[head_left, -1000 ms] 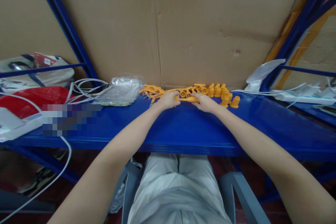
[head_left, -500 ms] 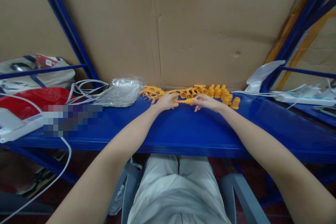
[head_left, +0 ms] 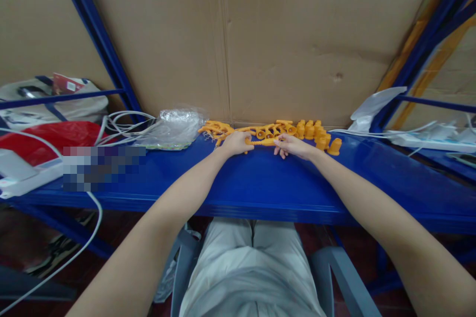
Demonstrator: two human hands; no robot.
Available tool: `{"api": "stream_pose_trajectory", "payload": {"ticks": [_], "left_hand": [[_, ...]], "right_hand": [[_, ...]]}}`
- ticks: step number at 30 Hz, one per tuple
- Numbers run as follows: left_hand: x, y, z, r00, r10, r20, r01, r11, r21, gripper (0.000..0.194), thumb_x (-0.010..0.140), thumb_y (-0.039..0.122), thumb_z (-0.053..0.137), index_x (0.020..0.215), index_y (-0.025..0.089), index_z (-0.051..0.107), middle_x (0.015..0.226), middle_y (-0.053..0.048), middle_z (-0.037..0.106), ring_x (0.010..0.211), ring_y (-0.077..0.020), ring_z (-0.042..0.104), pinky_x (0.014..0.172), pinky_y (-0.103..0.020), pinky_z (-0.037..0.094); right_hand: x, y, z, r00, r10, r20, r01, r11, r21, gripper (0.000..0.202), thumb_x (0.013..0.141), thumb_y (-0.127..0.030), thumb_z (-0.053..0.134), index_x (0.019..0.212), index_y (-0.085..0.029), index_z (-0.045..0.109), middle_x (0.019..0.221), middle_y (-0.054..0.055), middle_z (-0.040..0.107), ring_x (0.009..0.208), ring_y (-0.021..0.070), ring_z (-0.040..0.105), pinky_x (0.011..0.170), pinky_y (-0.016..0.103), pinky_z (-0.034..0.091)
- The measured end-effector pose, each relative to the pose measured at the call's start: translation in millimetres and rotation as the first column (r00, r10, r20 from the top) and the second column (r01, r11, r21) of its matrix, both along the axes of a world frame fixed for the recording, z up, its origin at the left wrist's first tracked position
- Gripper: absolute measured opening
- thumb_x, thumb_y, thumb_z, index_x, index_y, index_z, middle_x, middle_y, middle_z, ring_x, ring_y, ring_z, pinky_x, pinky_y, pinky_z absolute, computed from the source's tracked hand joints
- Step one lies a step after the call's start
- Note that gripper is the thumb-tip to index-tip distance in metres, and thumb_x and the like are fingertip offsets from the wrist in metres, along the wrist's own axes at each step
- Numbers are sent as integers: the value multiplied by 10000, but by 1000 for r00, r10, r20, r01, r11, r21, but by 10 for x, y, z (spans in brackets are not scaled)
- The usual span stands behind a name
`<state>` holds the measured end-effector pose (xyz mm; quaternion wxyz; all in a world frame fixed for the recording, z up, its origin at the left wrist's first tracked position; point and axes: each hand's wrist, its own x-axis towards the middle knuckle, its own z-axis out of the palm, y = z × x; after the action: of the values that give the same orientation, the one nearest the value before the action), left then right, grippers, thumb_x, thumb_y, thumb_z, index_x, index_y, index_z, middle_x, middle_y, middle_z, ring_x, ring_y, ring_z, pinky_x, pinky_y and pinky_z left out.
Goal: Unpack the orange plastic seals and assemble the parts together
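Between my hands lies a slim orange plastic piece with a ridged left part, level above the blue table. My left hand is closed round its left end. The fingertips of my right hand pinch its right end. Just behind it stand orange cup-shaped parts joined to long pieces. Orange parts with small chains lie behind my left hand, and several loose orange caps stand to the right of my right hand.
Clear plastic bags lie at the left, beside white cables and a red bag. A power strip is at the right. Cardboard rises behind the table between blue posts. Grey chair arms flank my lap.
The view has shifted very slightly. Both hands keep their hold on the orange piece, and the fingers of my right hand have moved a little.
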<state>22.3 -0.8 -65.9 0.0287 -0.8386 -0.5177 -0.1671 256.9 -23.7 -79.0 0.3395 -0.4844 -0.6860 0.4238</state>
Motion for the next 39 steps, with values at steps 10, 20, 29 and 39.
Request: {"api": "stream_pose_trajectory", "payload": {"ticks": [10,20,29,39], "left_hand": [[9,-49,15,1000,19,-14,-19,1000,16,292,801,301,660,1053,188,756,1000,-84,780,986,-273,724,856,-321,534],[16,-36,10,1000,13,13,-14,1000,14,269,784,310,670,1009,196,765,963,-68,782,971,-264,725,831,-305,531],[-7,-7,41,992,-64,104,60,997,46,294,778,362,689,990,166,742,805,-46,745,786,-217,684,696,-273,457],[35,10,-8,973,-171,157,151,980,131,282,767,428,700,881,170,719,693,-1,675,689,-160,603,665,-252,419]], "right_hand": [[-16,26,-12,995,57,85,-63,996,65,455,994,-541,564,701,-213,446,485,-11,601,321,55,429,360,178,265],[-18,38,-9,988,-45,146,27,992,124,575,951,-670,540,611,-213,461,493,8,563,364,77,424,405,221,321],[-60,-15,27,913,-300,276,121,846,518,344,961,-431,494,683,-227,478,583,-11,545,560,140,510,595,255,380],[-102,-61,36,744,-495,448,39,702,711,396,982,-328,340,755,-199,637,727,99,684,723,237,633,700,313,410]]}}
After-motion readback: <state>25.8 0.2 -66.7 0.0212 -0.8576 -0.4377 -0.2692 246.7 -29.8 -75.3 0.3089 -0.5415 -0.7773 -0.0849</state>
